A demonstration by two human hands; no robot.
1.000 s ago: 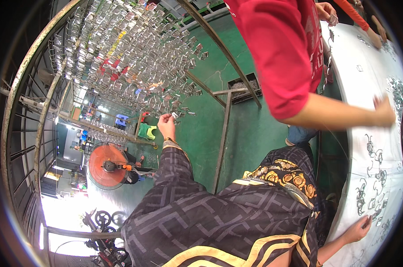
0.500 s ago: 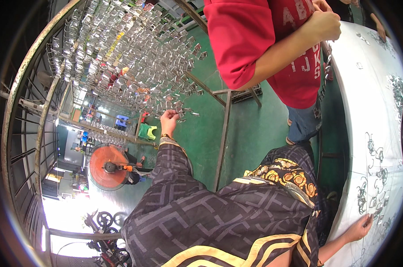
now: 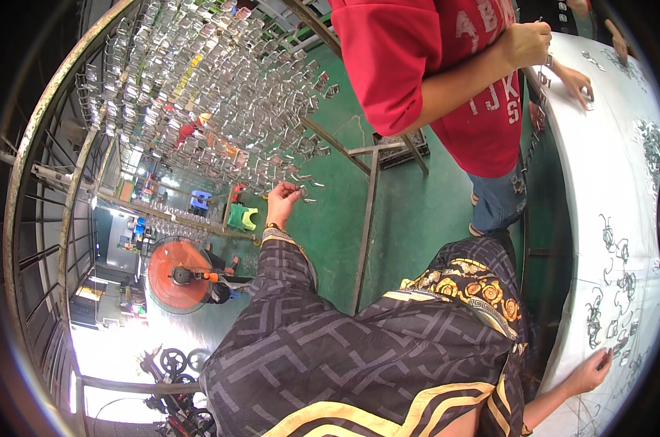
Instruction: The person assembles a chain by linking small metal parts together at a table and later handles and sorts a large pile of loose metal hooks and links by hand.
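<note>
My left hand [image 3: 282, 201] is raised at the lower edge of many hanging strings of shiny metal pieces [image 3: 220, 95]. Its thumb and fingers pinch a small metal piece [image 3: 303, 191] at the end of one string. Over the white table at the right, my right hand [image 3: 590, 373] has its fingertips drawn together beside loose bent wire hooks [image 3: 622, 284] and small metal pieces. Whatever the right fingertips hold is too small to make out.
Beyond the table's near part stands a co-worker in a red shirt [image 3: 395, 65], hands over the white table [image 3: 570, 146]. A metal frame post [image 3: 366, 233] rises between us. An orange fan [image 3: 175, 275] and a green stool [image 3: 241, 216] stand to the left.
My left hand has shifted slightly right and down with the metal piece. My right hand has barely moved. One of the co-worker's hands now reaches down to the tabletop.
</note>
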